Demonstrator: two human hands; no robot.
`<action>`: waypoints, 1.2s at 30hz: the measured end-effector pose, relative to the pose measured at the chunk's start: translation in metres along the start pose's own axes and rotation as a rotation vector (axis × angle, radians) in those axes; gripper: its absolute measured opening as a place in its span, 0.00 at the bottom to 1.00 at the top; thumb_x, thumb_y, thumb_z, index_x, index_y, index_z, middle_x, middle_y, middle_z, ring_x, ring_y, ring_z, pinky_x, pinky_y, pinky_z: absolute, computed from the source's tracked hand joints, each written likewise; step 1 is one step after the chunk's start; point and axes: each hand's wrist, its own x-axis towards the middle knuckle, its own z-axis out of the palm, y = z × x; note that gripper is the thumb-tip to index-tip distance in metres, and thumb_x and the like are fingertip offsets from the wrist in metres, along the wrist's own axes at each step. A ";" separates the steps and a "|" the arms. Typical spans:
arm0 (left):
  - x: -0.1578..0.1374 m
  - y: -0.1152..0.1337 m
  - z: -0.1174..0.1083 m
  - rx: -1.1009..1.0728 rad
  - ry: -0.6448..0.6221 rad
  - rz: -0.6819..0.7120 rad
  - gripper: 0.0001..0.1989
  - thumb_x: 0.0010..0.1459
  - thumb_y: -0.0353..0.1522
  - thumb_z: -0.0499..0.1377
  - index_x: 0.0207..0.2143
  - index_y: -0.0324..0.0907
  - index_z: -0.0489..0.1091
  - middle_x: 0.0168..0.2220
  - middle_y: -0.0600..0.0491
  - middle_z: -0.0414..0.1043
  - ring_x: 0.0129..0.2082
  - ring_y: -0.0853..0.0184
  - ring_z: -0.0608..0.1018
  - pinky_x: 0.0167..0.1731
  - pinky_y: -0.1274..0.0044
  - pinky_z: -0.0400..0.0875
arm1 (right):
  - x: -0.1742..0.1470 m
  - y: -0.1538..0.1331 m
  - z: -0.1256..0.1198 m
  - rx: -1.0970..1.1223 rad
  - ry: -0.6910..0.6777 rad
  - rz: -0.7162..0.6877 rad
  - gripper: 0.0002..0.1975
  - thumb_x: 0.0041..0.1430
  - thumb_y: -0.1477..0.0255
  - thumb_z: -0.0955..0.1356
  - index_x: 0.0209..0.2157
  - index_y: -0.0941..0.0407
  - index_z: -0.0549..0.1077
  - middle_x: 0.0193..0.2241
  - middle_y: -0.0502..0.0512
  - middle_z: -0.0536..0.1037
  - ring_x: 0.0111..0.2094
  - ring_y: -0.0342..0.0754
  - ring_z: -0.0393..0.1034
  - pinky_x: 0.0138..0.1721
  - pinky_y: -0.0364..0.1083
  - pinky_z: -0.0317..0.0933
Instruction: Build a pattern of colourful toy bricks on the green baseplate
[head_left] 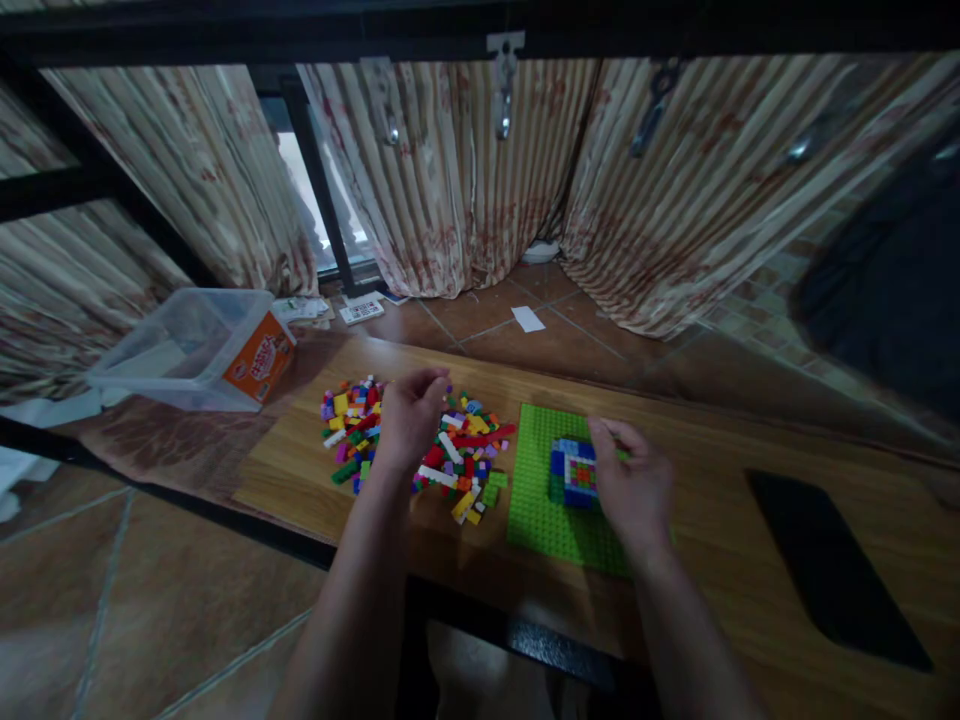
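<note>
My left hand hovers over a loose pile of colourful toy building bricks, its thumb and fingers pinched together. Whatever may be between those fingertips is too small to make out. Over the right part of a green studded baseplate, my right hand is closed with curled fingers, right beside a small brick build. The build has blue bricks around a multicoloured, white-edged middle, and my right hand hides its right side. I cannot see what the right fingers hold.
A clear plastic tub with an orange label stands at the left. On the wooden board's right lies a dark flat slab. Striped curtains hang behind the table, and a white card lies on the tiled floor.
</note>
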 end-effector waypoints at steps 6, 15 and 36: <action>-0.002 0.007 -0.021 -0.020 0.090 -0.037 0.15 0.48 0.35 0.63 0.37 0.36 0.77 0.24 0.55 0.73 0.20 0.74 0.68 0.22 0.81 0.62 | -0.036 -0.032 0.015 0.086 -0.348 -0.250 0.08 0.62 0.68 0.65 0.35 0.53 0.76 0.35 0.53 0.78 0.39 0.48 0.72 0.43 0.48 0.65; -0.002 0.003 -0.028 0.046 0.072 -0.006 0.15 0.49 0.36 0.62 0.37 0.36 0.77 0.23 0.55 0.72 0.21 0.73 0.67 0.23 0.81 0.61 | -0.053 -0.027 0.024 -0.075 -0.612 -0.327 0.14 0.58 0.77 0.65 0.45 0.51 0.74 0.45 0.54 0.76 0.47 0.52 0.69 0.49 0.52 0.64; -0.025 0.008 0.015 0.212 -0.241 0.067 0.11 0.55 0.33 0.57 0.33 0.38 0.77 0.29 0.53 0.76 0.29 0.69 0.74 0.30 0.79 0.66 | -0.026 -0.010 -0.003 -0.079 -0.296 -0.128 0.10 0.60 0.70 0.64 0.42 0.53 0.76 0.40 0.56 0.77 0.42 0.51 0.70 0.46 0.52 0.64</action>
